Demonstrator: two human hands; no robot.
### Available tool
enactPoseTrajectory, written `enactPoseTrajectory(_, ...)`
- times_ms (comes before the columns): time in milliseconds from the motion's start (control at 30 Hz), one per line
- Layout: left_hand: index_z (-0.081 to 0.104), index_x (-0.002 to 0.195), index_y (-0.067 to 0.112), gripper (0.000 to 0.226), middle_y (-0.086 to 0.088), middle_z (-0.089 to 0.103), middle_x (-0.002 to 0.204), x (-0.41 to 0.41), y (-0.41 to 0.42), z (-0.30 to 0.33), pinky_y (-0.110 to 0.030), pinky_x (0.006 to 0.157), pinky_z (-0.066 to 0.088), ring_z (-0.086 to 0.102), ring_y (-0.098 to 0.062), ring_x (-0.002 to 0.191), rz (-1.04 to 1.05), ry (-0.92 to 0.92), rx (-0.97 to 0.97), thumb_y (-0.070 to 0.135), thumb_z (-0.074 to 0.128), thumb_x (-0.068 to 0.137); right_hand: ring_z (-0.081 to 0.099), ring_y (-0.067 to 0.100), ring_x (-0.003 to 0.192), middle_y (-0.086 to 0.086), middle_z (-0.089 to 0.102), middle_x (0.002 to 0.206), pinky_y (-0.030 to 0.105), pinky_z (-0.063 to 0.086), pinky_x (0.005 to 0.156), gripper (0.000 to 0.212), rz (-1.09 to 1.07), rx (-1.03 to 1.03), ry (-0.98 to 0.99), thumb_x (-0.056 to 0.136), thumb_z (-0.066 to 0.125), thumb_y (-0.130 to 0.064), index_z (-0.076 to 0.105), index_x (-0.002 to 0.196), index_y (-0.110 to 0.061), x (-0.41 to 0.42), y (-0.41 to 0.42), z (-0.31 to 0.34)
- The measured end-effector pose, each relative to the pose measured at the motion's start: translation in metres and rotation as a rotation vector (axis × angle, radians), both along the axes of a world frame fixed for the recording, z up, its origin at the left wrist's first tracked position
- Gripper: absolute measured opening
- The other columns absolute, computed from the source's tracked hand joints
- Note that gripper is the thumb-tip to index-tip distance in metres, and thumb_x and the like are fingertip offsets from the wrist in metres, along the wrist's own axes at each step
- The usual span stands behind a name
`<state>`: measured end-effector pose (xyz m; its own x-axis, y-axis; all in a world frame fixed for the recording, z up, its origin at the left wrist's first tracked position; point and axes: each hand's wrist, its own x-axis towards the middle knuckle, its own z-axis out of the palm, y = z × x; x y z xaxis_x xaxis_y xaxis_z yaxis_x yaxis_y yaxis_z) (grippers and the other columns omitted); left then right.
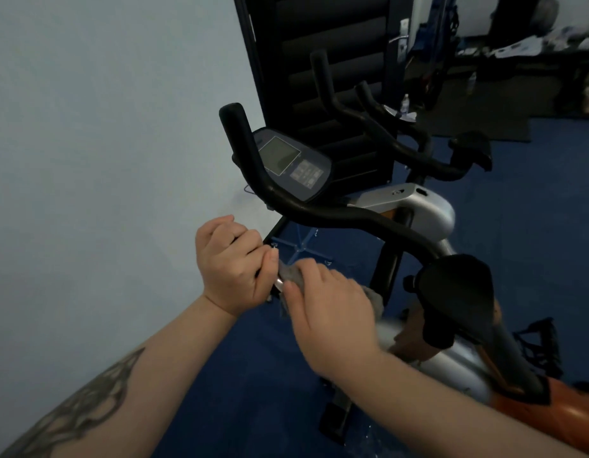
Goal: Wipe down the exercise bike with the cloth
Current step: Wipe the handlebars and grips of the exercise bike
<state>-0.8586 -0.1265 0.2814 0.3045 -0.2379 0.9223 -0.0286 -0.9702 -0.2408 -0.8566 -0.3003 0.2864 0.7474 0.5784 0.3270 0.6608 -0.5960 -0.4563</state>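
Two bare hands meet low at the near end of the black-and-silver exercise bike's (pixel 415 209) foam-padded handlebar. The left hand (pixel 232 259) is clenched round the grip's end, steadying it. The right hand (pixel 329 312) presses a soft grey rag of cloth (pixel 291 274) against what looks like a chrome stub, though blur hides the detail. Limp and light, the cloth wants bunching in the palm; the heavy frame should stay put.

A small gym room: two bikes (pixel 369 206) ahead of the hands, blue floor (pixel 253 375) below, mat (pixel 478 123) beyond.
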Motion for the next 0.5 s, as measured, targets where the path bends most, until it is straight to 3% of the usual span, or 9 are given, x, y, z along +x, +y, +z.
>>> enactPoseTrajectory(100, 0.055, 0.048, 0.009, 0.043, 0.000, 0.055, 0.053, -0.002, 0.000, 0.000, -0.036, 0.085, 0.039, 0.045, -0.020, 0.067, -0.012, 0.007, 0.010, 0.018, 0.048, 0.089, 0.056, 0.016, 0.081, -0.007, 0.059, 0.093, 0.033, 0.039, 0.071, 0.048, 0.091, -0.005, 0.015, 0.095, 0.015, -0.049, 0.051, 0.116, -0.025, 0.003, -0.007, -0.002)
enactPoseTrajectory(233, 0.055, 0.049, 0.010, 0.039, 0.001, 0.054, 0.054, -0.001, 0.001, -0.001, -0.035, 0.086, 0.039, 0.046, -0.021, 0.066, -0.041, 0.012, 0.000, 0.017, 0.051, 0.088, 0.056, 0.010, 0.089, -0.010, 0.062, 0.101, 0.025, 0.035, 0.085, 0.044, 0.156, 0.058, -0.047, 0.097, 0.032, -0.046, 0.057, 0.125, -0.022, 0.009, -0.045, -0.023)
enactPoseTrajectory(300, 0.054, 0.048, 0.010, 0.039, 0.001, 0.054, 0.053, 0.000, 0.002, -0.001, -0.035, 0.085, 0.039, 0.046, -0.020, 0.066, -0.046, -0.006, -0.006, 0.017, 0.051, 0.087, 0.058, 0.012, 0.078, -0.009, 0.064, 0.088, 0.028, 0.038, 0.078, 0.038, 0.096, 0.123, -0.050, 0.098, 0.032, -0.039, 0.064, 0.107, -0.021, 0.009, -0.041, -0.022)
enactPoseTrajectory(400, 0.053, 0.049, 0.010, 0.039, 0.001, 0.054, 0.053, 0.002, 0.002, -0.001, -0.036, 0.084, 0.040, 0.045, -0.021, 0.065, -0.059, -0.021, -0.012, 0.017, 0.050, 0.088, 0.053, 0.020, 0.049, -0.003, 0.055, 0.065, 0.033, 0.042, 0.049, 0.026, -0.079, 0.064, -0.174, 0.094, 0.040, -0.026, 0.060, 0.080, -0.017, 0.002, -0.001, -0.003)
enactPoseTrajectory(500, 0.053, 0.050, 0.009, 0.040, -0.001, 0.054, 0.053, 0.002, 0.002, -0.001, -0.037, 0.083, 0.041, 0.045, -0.020, 0.065, -0.058, -0.025, -0.013, 0.017, 0.048, 0.089, 0.054, 0.018, 0.056, -0.005, 0.057, 0.070, 0.032, 0.038, 0.054, 0.034, -0.113, 0.044, -0.094, 0.098, 0.027, -0.033, 0.054, 0.083, -0.020, 0.000, 0.020, 0.004)
